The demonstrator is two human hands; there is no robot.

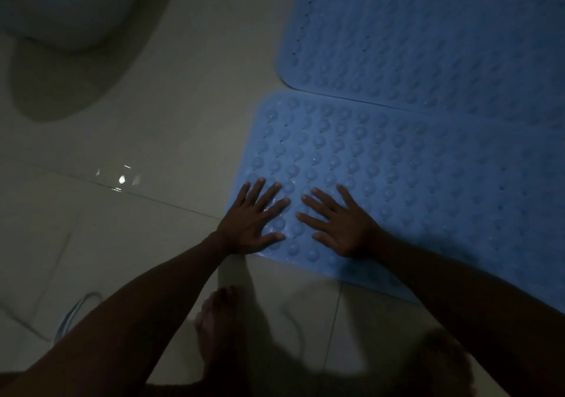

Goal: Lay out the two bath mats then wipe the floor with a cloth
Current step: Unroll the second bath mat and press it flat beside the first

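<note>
Pressing flat, the left hand [251, 218] and right hand [339, 224] lay spread, gripping nothing, on the near mat [397, 182] at centre frame; the far mat [428, 39] lay upper right. Both looked floppy, wet-slick, best lifted by corners.

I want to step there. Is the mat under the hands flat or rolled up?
Flat. The near mat lies spread on the floor, both hands pressing it.

I am pressing my palms on the near mat [382, 182], soft-looking blue plastic studded with round suction cups, glistening wet; the far mat [428, 39] is looking the same. The floor tiles [153, 140] are shining glossy, smooth.
</note>
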